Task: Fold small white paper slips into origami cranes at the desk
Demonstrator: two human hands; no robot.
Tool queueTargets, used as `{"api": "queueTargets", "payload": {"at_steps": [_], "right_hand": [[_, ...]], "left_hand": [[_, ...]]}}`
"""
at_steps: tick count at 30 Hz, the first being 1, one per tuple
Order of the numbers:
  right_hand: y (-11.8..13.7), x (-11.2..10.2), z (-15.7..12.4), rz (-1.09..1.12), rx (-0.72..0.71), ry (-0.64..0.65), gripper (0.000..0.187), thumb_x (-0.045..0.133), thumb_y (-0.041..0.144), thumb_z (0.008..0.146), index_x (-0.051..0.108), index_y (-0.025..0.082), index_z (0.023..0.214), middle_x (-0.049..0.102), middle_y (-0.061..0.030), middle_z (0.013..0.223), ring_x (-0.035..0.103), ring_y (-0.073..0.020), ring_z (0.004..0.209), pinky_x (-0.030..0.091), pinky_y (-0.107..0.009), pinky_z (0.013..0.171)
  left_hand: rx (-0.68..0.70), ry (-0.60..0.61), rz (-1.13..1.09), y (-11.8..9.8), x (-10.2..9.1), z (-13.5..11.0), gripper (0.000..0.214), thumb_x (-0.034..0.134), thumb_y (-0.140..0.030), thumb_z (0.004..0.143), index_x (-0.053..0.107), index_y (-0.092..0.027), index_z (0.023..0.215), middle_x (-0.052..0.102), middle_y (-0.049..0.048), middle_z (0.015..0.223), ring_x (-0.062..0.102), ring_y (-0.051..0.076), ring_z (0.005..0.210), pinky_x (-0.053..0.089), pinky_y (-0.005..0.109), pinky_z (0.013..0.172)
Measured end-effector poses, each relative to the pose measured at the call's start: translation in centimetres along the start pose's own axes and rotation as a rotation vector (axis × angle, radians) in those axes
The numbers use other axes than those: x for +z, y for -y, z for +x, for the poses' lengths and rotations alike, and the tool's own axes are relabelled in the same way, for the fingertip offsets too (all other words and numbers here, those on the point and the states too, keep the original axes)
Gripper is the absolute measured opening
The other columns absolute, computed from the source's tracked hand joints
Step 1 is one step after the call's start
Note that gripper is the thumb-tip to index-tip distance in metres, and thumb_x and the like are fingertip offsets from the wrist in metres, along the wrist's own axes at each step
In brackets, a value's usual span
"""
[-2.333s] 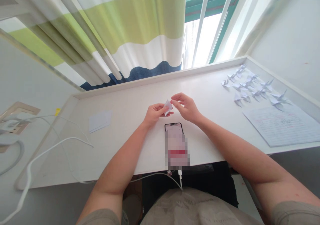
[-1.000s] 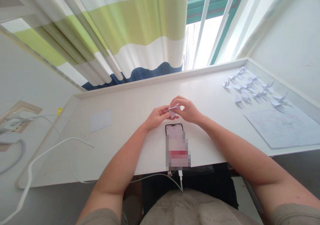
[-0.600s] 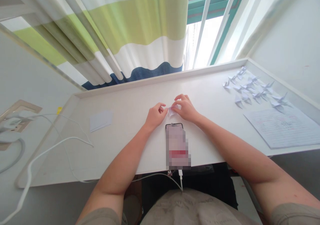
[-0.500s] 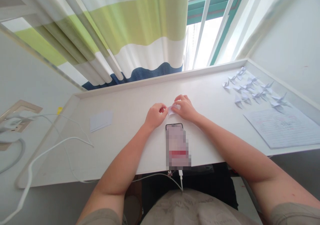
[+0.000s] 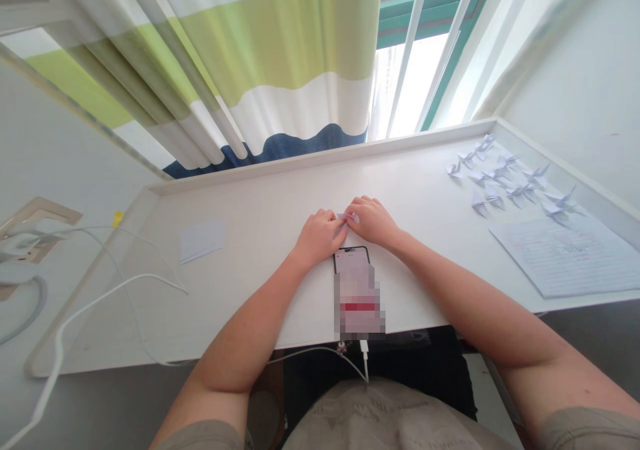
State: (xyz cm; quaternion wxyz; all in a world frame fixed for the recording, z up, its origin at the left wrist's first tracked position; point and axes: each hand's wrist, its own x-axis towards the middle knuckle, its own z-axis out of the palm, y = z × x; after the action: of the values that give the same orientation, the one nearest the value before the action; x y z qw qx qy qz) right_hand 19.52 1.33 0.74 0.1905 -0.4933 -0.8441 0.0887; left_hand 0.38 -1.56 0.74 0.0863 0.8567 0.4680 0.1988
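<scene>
Under my fingertips, just past the phone (image 5: 356,290), the folded paper (image 5: 347,217) is now down on the desk (image 5: 250,257) — no longer lifted. Left hand (image 5: 320,235) and right hand (image 5: 374,221) both pinch it closed, pressing the crease.

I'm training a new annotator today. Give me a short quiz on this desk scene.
1. True or false: the left hand and right hand both hold the small folded paper.
2. Which side of the desk holds the paper cranes?
3. The phone lies: A) among the paper cranes; B) just nearer the person than the hands; C) in the left hand.
Key: 1 true; 2 the right; 3 B.
</scene>
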Motion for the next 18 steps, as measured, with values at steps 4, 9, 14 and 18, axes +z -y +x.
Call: {"api": "queueTargets", "payload": {"at_steps": [4,9,14,18], "right_hand": [[-0.5,-0.2,-0.7,0.020,-0.095,0.008,0.021,0.061,0.017,0.099,0.082,0.024,0.101,0.077,-0.0110,0.110,0.063,-0.0300,0.104,0.041,-0.044,0.092],[-1.3,-0.4,-1.0,0.035,-0.137,-0.015,0.022,0.064,0.018,0.100,0.083,0.027,0.100,0.079,-0.0088,0.113,0.064,-0.0305,0.108,0.041,-0.046,0.094],[-2.0,-0.5,-0.8,0.109,-0.145,0.026,0.018,0.067,0.023,0.100,0.084,0.028,0.103,0.079,-0.0081,0.113,0.066,-0.0287,0.104,0.043,-0.043,0.090],[-2.4,-0.5,-0.6,0.149,-0.142,0.037,0.015,0.068,0.024,0.100,0.084,0.026,0.101,0.080,-0.0079,0.113,0.069,-0.0297,0.107,0.045,-0.044,0.094]], "left_hand": [[-0.130,-0.103,-0.162,0.7,-0.3,0.1,0.018,0.060,-0.026,0.098,0.077,-0.021,0.103,0.071,0.0079,0.092,0.064,0.026,0.095,0.051,0.041,0.090],[-0.113,-0.080,-0.216,1.9,-0.3,0.2,0.025,0.066,-0.023,0.092,0.078,-0.023,0.114,0.073,0.0081,0.104,0.062,0.028,0.108,0.049,0.046,0.104],[-0.138,-0.048,-0.189,1.9,0.1,0.2,0.027,0.069,-0.030,0.093,0.080,-0.025,0.116,0.072,0.0087,0.109,0.060,0.029,0.111,0.047,0.049,0.107],[-0.128,-0.044,-0.161,1.8,0.3,0.3,0.026,0.068,-0.035,0.095,0.083,-0.026,0.114,0.070,0.0092,0.109,0.059,0.029,0.109,0.047,0.049,0.107]]}}
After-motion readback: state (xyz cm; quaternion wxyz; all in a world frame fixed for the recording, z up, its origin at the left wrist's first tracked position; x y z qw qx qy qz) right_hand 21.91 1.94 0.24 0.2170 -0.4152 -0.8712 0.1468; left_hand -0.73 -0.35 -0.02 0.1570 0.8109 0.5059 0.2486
